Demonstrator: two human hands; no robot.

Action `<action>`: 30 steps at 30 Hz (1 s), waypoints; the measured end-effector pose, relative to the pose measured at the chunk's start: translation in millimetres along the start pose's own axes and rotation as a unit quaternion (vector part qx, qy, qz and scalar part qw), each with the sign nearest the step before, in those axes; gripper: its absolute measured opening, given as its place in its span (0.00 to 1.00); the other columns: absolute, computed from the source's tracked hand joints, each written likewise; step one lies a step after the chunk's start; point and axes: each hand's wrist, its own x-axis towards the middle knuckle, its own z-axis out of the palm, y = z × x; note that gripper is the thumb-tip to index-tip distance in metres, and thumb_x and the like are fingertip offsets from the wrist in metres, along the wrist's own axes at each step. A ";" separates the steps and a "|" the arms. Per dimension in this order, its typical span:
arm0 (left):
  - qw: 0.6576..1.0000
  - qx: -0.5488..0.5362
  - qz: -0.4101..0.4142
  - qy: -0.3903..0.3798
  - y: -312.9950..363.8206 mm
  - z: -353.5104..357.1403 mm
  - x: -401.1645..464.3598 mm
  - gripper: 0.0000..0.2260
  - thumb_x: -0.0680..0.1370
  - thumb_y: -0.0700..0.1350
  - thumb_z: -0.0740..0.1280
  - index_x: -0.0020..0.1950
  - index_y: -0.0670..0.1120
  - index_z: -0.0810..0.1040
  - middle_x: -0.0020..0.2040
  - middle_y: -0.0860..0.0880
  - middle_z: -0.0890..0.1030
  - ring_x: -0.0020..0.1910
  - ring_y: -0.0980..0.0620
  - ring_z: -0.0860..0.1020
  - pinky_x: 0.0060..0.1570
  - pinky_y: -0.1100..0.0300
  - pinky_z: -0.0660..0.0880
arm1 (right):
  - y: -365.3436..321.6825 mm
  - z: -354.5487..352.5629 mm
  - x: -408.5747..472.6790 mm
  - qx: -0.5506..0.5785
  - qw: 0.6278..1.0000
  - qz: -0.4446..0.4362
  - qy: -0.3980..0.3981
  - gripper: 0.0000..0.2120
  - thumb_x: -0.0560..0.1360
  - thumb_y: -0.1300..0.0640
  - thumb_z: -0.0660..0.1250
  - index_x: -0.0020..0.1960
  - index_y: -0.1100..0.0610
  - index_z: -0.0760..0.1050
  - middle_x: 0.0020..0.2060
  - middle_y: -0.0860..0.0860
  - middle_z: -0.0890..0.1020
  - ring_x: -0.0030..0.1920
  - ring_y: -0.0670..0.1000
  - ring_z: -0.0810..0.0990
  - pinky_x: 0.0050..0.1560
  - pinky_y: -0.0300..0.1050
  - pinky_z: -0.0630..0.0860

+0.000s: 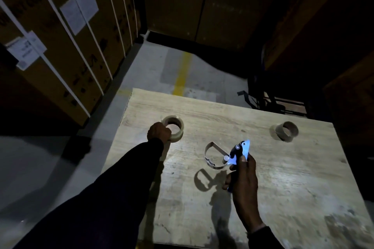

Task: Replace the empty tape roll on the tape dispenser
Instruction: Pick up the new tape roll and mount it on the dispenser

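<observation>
Fetching the fresh roll while the dispenser waits, empty.

The left hand (159, 132) closes on the new tape roll (173, 130) at the worktop's (283, 178) far-left edge; the right hand (242, 180) grips the tape dispenser (226, 155) by its handle, held above mid-worktop, long axis running away from the person, bare metal loop leftward. The empty core (286, 130) stands far right. Next, I judge: carry the roll onto the hub.

White labels (26, 49) on stacked cartons (60, 46) are too blurred to read.
</observation>
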 end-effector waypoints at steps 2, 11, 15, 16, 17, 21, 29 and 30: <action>1.000 0.004 0.014 -0.015 -2.0 -4.7 -0.2 0.17 0.79 0.44 0.69 0.65 0.37 0.80 0.64 0.35 0.82 0.63 0.35 0.81 0.56 0.49 0.79 | -0.3 2.3 -0.6 -0.012 1.000 -0.002 0.006 0.17 0.88 0.43 0.55 0.71 0.48 0.73 0.46 0.57 0.80 0.37 0.57 0.78 0.31 0.47 0.79; 0.971 -0.128 0.166 -0.112 -23.4 -44.4 -101.5 0.18 0.79 0.47 0.65 0.64 0.36 0.78 0.59 0.37 0.84 0.59 0.38 0.82 0.51 0.53 0.78 | -1.4 12.3 0.2 -0.037 0.999 -0.013 0.027 0.13 0.89 0.46 0.56 0.71 0.42 0.72 0.40 0.53 0.79 0.33 0.56 0.74 0.35 0.52 0.74; 0.941 -0.235 0.185 -0.159 -21.6 -60.3 -161.1 0.10 0.84 0.40 0.64 0.64 0.45 0.79 0.48 0.43 0.89 0.43 0.43 0.89 0.35 0.54 0.84 | 4.5 9.7 -0.2 -0.056 0.998 -0.005 0.034 0.18 0.87 0.42 0.57 0.73 0.47 0.71 0.41 0.54 0.80 0.34 0.56 0.74 0.36 0.54 0.74; 0.940 -0.228 0.203 -0.154 -19.0 -61.1 -171.7 0.09 0.85 0.44 0.64 0.62 0.47 0.80 0.46 0.45 0.89 0.39 0.47 0.88 0.36 0.51 0.84 | 5.4 10.2 -1.9 -0.057 0.998 -0.006 0.035 0.21 0.86 0.38 0.57 0.73 0.47 0.71 0.42 0.54 0.81 0.34 0.56 0.75 0.36 0.56 0.75; 0.937 -0.223 0.222 -0.151 -15.3 -61.1 -181.1 0.08 0.85 0.48 0.64 0.59 0.48 0.82 0.45 0.46 0.88 0.37 0.50 0.87 0.38 0.50 0.84 | 6.6 11.0 -4.3 -0.062 0.997 -0.007 0.034 0.25 0.82 0.34 0.56 0.73 0.46 0.71 0.43 0.54 0.82 0.33 0.55 0.76 0.36 0.58 0.78; 0.947 -0.192 0.237 -0.101 11.8 -57.8 -208.0 0.20 0.85 0.59 0.62 0.46 0.44 0.80 0.39 0.48 0.85 0.31 0.49 0.85 0.38 0.50 0.82 | 11.8 15.9 -14.7 -0.057 0.998 -0.019 0.027 0.33 0.74 0.26 0.55 0.73 0.41 0.71 0.47 0.54 0.85 0.33 0.52 0.77 0.39 0.58 0.80; 0.948 -0.196 0.248 -0.015 32.6 -38.2 -224.3 0.15 0.84 0.60 0.59 0.43 0.54 0.72 0.42 0.54 0.75 0.46 0.52 0.75 0.47 0.57 0.68 | 6.5 17.1 -27.9 -0.062 0.997 -0.029 0.025 0.20 0.86 0.38 0.56 0.74 0.44 0.69 0.47 0.50 0.84 0.31 0.52 0.78 0.39 0.63 0.81; 0.945 -0.220 0.239 -0.032 32.7 -36.7 -227.0 0.14 0.84 0.61 0.60 0.43 0.56 0.72 0.43 0.54 0.75 0.47 0.54 0.76 0.47 0.58 0.68 | 5.1 17.1 -29.1 -0.056 0.998 -0.032 0.026 0.18 0.87 0.41 0.56 0.74 0.44 0.69 0.47 0.51 0.84 0.31 0.52 0.78 0.39 0.64 0.81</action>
